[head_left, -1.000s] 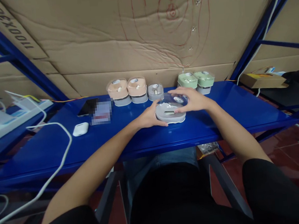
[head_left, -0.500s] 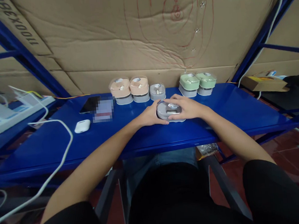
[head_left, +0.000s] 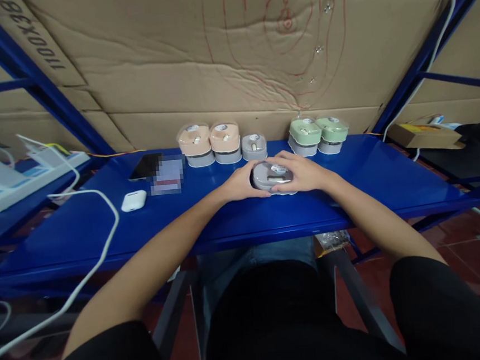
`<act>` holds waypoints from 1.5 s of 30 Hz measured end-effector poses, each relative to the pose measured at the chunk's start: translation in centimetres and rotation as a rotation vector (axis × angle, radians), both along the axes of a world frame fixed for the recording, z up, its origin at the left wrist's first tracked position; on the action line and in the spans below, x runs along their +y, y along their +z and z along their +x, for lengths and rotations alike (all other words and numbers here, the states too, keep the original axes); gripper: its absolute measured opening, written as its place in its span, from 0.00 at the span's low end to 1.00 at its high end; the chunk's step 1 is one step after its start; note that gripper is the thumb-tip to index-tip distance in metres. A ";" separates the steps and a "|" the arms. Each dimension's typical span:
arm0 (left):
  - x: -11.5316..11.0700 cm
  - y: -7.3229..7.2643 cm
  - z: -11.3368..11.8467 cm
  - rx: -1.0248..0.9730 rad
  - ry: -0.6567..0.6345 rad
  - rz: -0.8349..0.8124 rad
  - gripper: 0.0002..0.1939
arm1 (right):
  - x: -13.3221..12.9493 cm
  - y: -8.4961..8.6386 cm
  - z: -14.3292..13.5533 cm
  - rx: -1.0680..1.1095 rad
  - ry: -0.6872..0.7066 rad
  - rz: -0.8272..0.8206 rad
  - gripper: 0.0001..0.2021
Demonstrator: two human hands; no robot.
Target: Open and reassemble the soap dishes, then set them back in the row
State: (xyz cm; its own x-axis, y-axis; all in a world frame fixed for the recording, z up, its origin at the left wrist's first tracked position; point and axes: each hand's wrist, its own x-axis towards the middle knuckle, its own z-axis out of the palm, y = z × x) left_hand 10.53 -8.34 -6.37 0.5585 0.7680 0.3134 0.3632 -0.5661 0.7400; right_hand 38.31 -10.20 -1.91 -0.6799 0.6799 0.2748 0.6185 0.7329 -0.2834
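A grey lidded container with a clear top and a round label rests on the blue table, close to its front edge. My left hand is wrapped round its left side, thumb at the front. Round the right side curls my right hand, its thumb on the front rim and fingers over the back. Just behind stands a smaller-looking single grey container. Two peach-topped stacks, a left one and a right one, stand left of it. Two green-topped stacks, one beside another, stand to the right.
A white earbud case, a black phone and a blurred-out item lie on the left of the blue table. A white cable crosses the left side. Cardboard walls the back; an open carton sits at right.
The view has shifted very slightly. Both hands stay on the grey container, with no clear movement of it.
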 end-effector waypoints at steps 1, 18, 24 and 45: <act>-0.1 0.2 -0.1 0.032 0.011 0.012 0.55 | 0.0 0.0 0.0 0.000 0.000 -0.004 0.49; -0.3 0.7 0.0 0.138 0.062 0.022 0.50 | 0.8 0.1 0.6 0.004 0.034 -0.086 0.49; 0.0 0.2 0.1 0.183 0.084 0.073 0.51 | 1.0 -0.3 0.7 -0.011 0.057 -0.098 0.49; 0.3 0.2 -0.1 0.337 0.230 0.252 0.12 | 3.1 0.6 0.2 -0.411 -0.653 0.095 0.28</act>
State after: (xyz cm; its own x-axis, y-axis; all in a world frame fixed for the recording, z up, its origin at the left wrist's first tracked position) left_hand 10.40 -7.99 -6.19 0.4858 0.8069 0.3360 0.6962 -0.5897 0.4093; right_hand 38.54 -7.10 -1.30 -0.2099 0.9638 0.1644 0.9750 0.1939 0.1083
